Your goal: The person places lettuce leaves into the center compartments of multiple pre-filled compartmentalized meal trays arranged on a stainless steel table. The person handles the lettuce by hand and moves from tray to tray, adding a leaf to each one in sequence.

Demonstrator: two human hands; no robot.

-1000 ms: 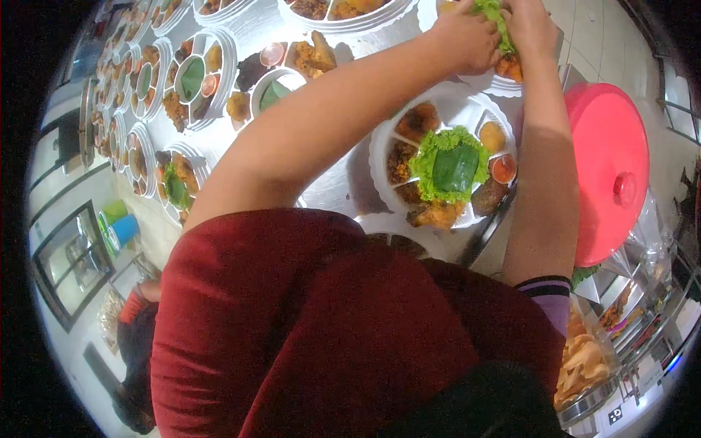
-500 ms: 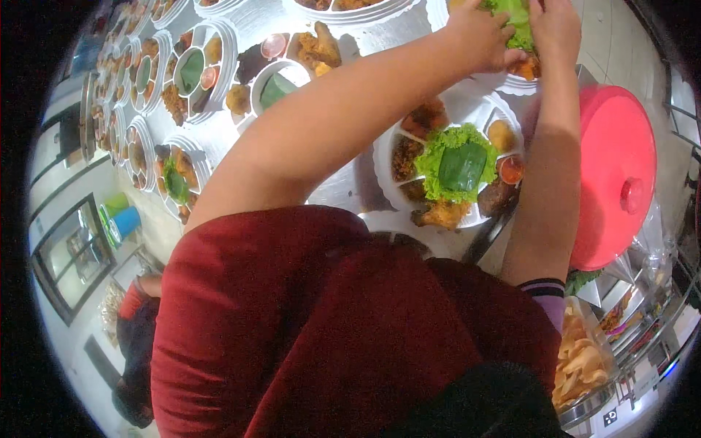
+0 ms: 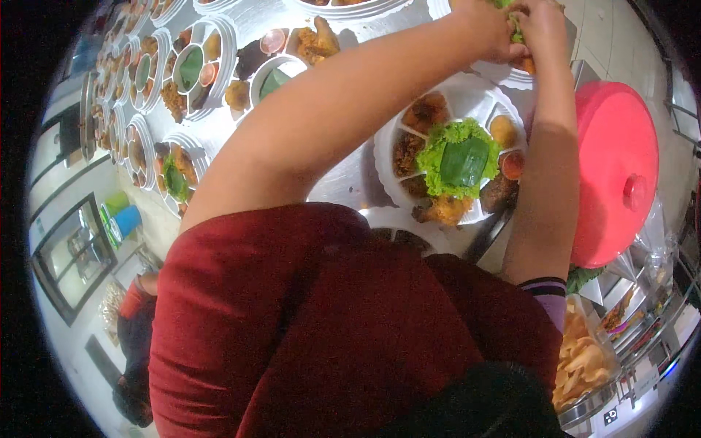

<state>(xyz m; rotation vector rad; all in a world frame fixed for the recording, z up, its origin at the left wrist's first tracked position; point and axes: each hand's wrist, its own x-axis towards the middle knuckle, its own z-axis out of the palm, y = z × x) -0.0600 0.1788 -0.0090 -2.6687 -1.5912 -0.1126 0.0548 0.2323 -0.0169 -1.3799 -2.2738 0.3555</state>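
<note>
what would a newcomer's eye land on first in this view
Probably the big round pink lid with its knob, just right of the person's right forearm. Next comes the green leaf parcel on frilly lettuce, in the middle of a divided white plate between the forearms. At the top edge, the left hand and right hand meet at more lettuce.

Two hands point(image 3: 545, 29), one round pink lid point(image 3: 612, 164), at least three sauce cups point(image 3: 512, 166) and at least eight white food trays point(image 3: 471, 98) show.
</note>
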